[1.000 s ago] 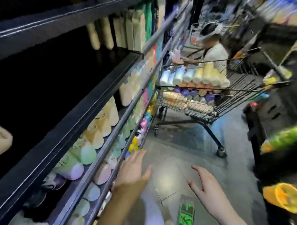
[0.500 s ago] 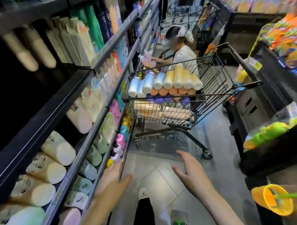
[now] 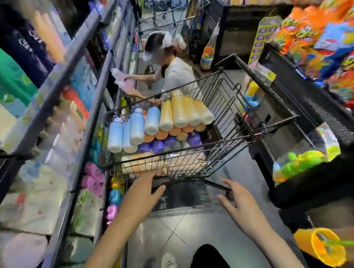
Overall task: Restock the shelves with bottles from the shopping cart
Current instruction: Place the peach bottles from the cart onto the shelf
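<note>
Both hands are held out toward the near end of the cart point(image 3: 251, 103), nothing gripped. Left hand point(image 3: 143, 192): fingers straight, slightly spread, tips seen at the cart's lower front edge; contact cannot be told. Right hand point(image 3: 237, 200): fingers relaxed and apart, just short of the cart. Bottles point(image 3: 159, 120) are stacked lying down in the cart's left half, blue and cream on top, orange and purple below. Shelves point(image 3: 71, 109) are seen along the left, blurred. A person point(image 3: 178, 73) is crouched beyond the cart.

A wire shopping cart point(image 3: 251, 103) at center frame stands on the tiled floor point(image 3: 175, 234), stacked with lying bottles point(image 3: 151, 122).
</note>
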